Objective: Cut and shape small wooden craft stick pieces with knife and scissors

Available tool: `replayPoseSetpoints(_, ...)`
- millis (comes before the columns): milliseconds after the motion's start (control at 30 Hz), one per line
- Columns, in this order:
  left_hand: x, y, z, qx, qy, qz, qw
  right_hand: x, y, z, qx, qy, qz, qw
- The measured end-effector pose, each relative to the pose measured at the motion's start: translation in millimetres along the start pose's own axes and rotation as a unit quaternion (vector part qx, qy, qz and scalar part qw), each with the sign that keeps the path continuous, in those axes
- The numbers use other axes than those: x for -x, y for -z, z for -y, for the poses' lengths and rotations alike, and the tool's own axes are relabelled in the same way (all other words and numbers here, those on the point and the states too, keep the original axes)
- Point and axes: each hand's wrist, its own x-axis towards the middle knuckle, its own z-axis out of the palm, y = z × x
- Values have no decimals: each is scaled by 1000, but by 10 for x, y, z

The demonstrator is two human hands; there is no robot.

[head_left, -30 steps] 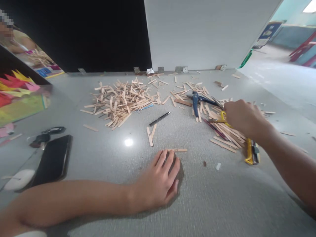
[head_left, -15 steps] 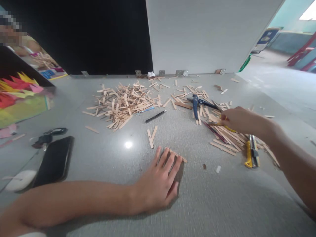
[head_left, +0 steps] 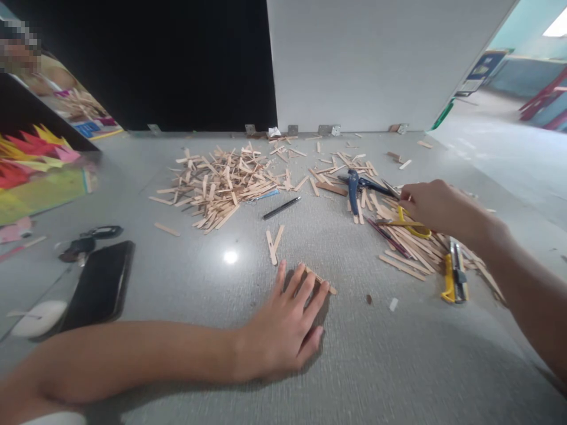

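My left hand (head_left: 287, 327) lies on the grey table with its fingers spread. Its fingertips touch a small wooden craft stick (head_left: 332, 290), partly hidden under them. Just beyond are two craft sticks (head_left: 271, 248) set in a V. At the right, my right hand (head_left: 432, 206) is closed, its fingertips at the yellow-handled scissors (head_left: 419, 229); the fingers hide part of the grip. Under the scissors lies a heap of craft sticks (head_left: 414, 251). A blue-handled tool (head_left: 353, 192) rests left of this hand, and a yellow box cutter (head_left: 455, 273) lies below it.
A large pile of craft sticks (head_left: 221, 183) sits at the back left, with a black pen (head_left: 282, 208) before it. Phone (head_left: 101, 280), keys (head_left: 77, 248) and white mouse (head_left: 42, 317) lie left. A black and white panel (head_left: 354, 65) stands behind. Another person is at far left.
My right hand has shifted slightly up and right, and more of the yellow scissor handle shows below it. My left hand stays on the stick. The view has moved slightly.
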Motion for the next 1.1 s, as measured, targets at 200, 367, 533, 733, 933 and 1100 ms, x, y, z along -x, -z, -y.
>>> replayPoseSetpoints(200, -6, 14, 17, 18, 1, 24, 1000, -139, -160, -17, -16, 56, 9, 998)
replayPoseSetpoints(367, 0, 8, 27, 25, 8, 40, 999, -219, -304, -109, -16, 98, 9, 995)
replayPoseSetpoints(533, 4, 1, 27, 21, 5, 38, 999, -174, -323, -196, 13, 62, 36, 997)
replayPoseSetpoints(733, 6, 0, 35, 17, 1, 31, 999, -256, -343, -169, 18, 64, 52, 996)
replayPoseSetpoints(933, -10, 41, 13, 26, 11, 51, 998, -191, -234, -34, -31, 85, -9, 996)
replayPoseSetpoints(1100, -42, 91, -6, 40, 21, 67, 997, 126, -111, 297, -344, 131, -48, 928)
